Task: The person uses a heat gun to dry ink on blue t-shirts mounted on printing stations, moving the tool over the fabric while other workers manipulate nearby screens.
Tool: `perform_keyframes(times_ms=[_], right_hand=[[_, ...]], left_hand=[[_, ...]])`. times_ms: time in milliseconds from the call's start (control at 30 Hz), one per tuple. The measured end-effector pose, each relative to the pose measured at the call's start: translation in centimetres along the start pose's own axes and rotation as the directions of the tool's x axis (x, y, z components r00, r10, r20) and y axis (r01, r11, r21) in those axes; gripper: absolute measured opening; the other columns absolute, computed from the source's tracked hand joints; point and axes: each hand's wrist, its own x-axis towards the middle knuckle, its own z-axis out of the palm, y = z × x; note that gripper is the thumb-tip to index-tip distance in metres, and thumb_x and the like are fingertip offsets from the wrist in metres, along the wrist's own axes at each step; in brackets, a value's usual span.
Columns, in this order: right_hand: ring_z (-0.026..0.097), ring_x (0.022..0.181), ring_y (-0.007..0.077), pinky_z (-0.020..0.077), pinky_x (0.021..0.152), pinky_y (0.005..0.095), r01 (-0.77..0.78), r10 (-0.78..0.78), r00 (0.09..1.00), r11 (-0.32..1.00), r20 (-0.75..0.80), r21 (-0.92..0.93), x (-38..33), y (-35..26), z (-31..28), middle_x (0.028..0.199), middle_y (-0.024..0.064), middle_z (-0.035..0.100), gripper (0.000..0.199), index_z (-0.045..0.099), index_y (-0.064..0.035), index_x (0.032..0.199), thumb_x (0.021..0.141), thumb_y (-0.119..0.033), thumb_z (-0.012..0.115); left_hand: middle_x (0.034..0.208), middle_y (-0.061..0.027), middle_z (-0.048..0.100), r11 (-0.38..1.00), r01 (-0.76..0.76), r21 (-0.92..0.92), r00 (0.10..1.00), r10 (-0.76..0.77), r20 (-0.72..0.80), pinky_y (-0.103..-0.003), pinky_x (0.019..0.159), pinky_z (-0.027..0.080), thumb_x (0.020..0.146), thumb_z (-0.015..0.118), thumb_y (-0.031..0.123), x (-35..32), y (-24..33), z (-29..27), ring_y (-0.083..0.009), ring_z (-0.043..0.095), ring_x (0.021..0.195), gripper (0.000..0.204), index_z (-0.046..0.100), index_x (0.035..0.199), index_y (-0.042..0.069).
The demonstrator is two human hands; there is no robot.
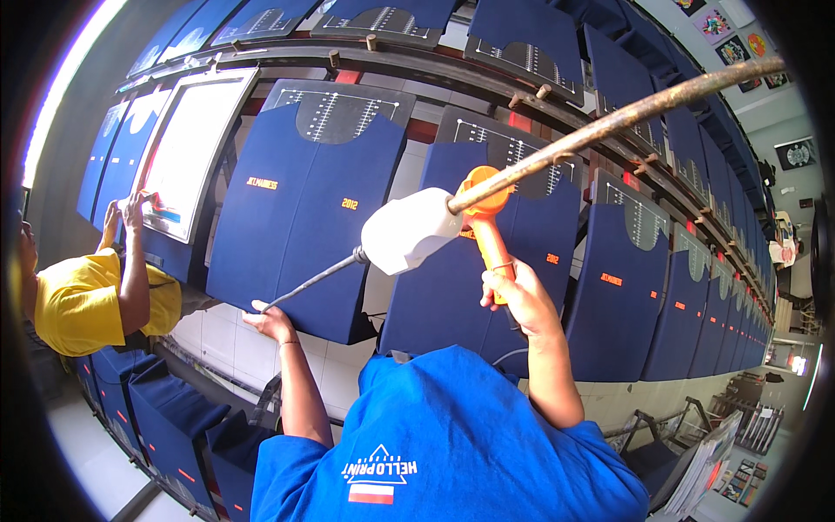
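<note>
My right hand (524,298) is closed around the handle of an orange hair dryer (493,246), held over a navy shirt laid on a board. Part of the dryer's head is hidden behind a brown rod (600,126) and a white plug-like housing (410,230) at the rod's end. A grey cable (315,281) runs straight from the housing down to my left hand (273,323), whose fingers close at its lower end. That hand is also beside the lower hem of another navy shirt (296,204) with small orange prints.
At the left, a person in yellow (83,300) works with both hands at a white-faced printing screen (193,152). Rows of shirt boards extend far right, with a metal rail (417,68) behind them. More navy shirts (178,426) lie at the lower left.
</note>
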Motion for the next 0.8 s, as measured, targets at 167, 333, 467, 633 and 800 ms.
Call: perform_keyframes(times_ms=[167, 333, 467, 633, 800], right_hand=[[0.061, 0.064, 0.0101, 0.0487, 0.058, 0.0231, -0.022, 0.022, 0.999, 1.0, -0.034, 0.001, -0.6, -0.6, -0.3, 0.075, 0.0014, 0.061, 0.033, 0.056, -0.0021, 0.105, 0.09, -0.029, 0.066], [0.061, 0.065, 0.0103, 0.0485, 0.059, 0.0239, -0.045, 0.046, 0.999, 0.999, -0.022, 0.017, -0.5, -0.4, -0.9, 0.075, 0.0011, 0.059, 0.035, 0.054, -0.0013, 0.108, 0.09, -0.028, 0.066], [0.061, 0.065, 0.0101, 0.0485, 0.059, 0.0238, 0.003, -0.003, 1.0, 1.0, -0.03, -0.011, -0.6, 0.3, -0.2, 0.074, 0.0012, 0.06, 0.032, 0.055, -0.0021, 0.106, 0.09, -0.027, 0.066], [0.061, 0.064, 0.0099, 0.0485, 0.058, 0.0232, -0.022, 0.022, 0.999, 1.0, -0.044, 0.004, -0.7, 0.1, -0.5, 0.074, 0.0013, 0.061, 0.029, 0.056, -0.0032, 0.105, 0.09, -0.027, 0.066], [0.061, 0.064, 0.0099, 0.0486, 0.058, 0.0234, -0.021, 0.021, 0.998, 1.0, -0.067, 0.002, -1.0, -0.2, -0.6, 0.074, 0.0012, 0.061, 0.029, 0.055, -0.003, 0.104, 0.09, -0.027, 0.066]], left_hand=[[0.116, -0.0356, 0.055, 0.998, -0.041, 0.036, 0.999, 0.042, -0.023, -0.052, 0.088, 0.048, 0.099, 0.048, 0.035, 0.2, -0.5, -0.1, -0.0501, 0.058, 0.101, 0.054, 0.041, 0.127, -0.01], [0.113, -0.0348, 0.055, 1.0, 0.018, -0.013, 1.0, -0.018, -0.002, -0.052, 0.088, 0.047, 0.098, 0.049, 0.035, 0.1, 0.1, -0.3, -0.0493, 0.057, 0.101, 0.053, 0.042, 0.124, -0.011], [0.113, -0.0353, 0.054, 1.0, -0.003, -0.019, 1.0, 0.003, -0.005, -0.052, 0.088, 0.047, 0.098, 0.048, 0.035, 0.3, -0.1, -0.1, -0.0497, 0.057, 0.101, 0.054, 0.042, 0.124, -0.011], [0.117, -0.0367, 0.054, 0.999, -0.01, 0.047, 1.0, 0.011, -0.026, -0.052, 0.089, 0.047, 0.098, 0.048, 0.035, 0.3, -0.7, 0.3, -0.051, 0.057, 0.104, 0.056, 0.039, 0.129, -0.011], [0.121, -0.0365, 0.052, 1.0, 0.001, 0.026, 1.0, 0.0, -0.024, -0.051, 0.093, 0.046, 0.098, 0.047, 0.035, 0.4, -0.7, 0.3, -0.0507, 0.055, 0.108, 0.057, 0.038, 0.13, -0.012]])
